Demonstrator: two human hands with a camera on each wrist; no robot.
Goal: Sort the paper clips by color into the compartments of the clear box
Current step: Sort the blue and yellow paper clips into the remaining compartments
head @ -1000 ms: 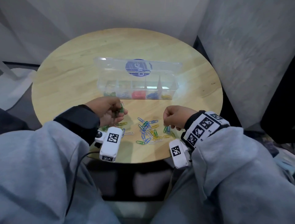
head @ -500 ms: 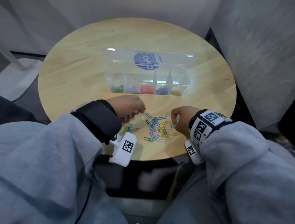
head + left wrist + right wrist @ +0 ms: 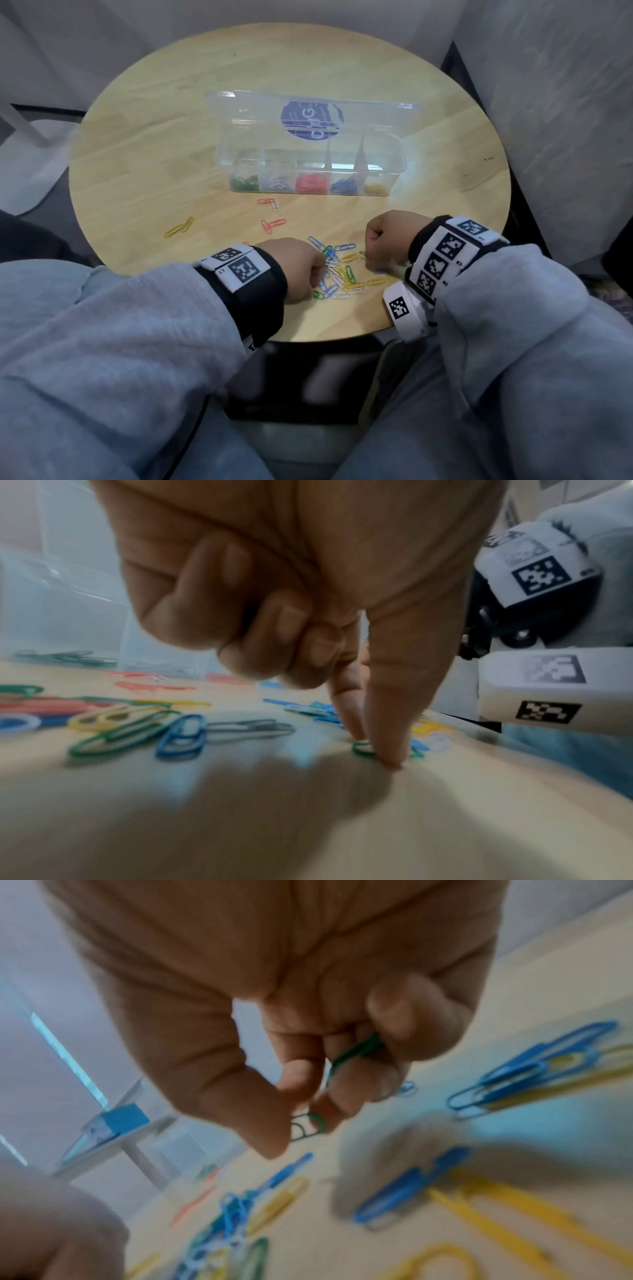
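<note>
Pinching down at the near edge of the loose pile of paper clips (image 3: 337, 272), the left hand (image 3: 297, 272) has its forefinger and thumb straight, tips pressed onto a green clip (image 3: 364, 748) lying flat on the round wooden table (image 3: 144, 161); the other three fingers are curled into the palm. Whether that clip is off the wood at all, the left wrist view does not show.

Over on the far-right side of the pile, the right hand (image 3: 388, 236) is balled up, and the right wrist view shows green clips (image 3: 356, 1049) tucked between its curled fingers, with another green loop caught at the tips of thumb and forefinger just above the table. So it is clamped on green clips.

The pile sits between the two hands, a tangle of blue, yellow, green and white clips, the left hand touching its near-left side, the right hand just beside its far-right side.

Beyond the pile stands the clear box (image 3: 394, 161), lid open and tilted back, well apart from both hands. Its compartments hold, left to right, green, white, red, blue and yellow clips. Between pile and box lie a few strays: red clips (image 3: 273, 224) and, farther left, a yellow pair (image 3: 180, 228).
</note>
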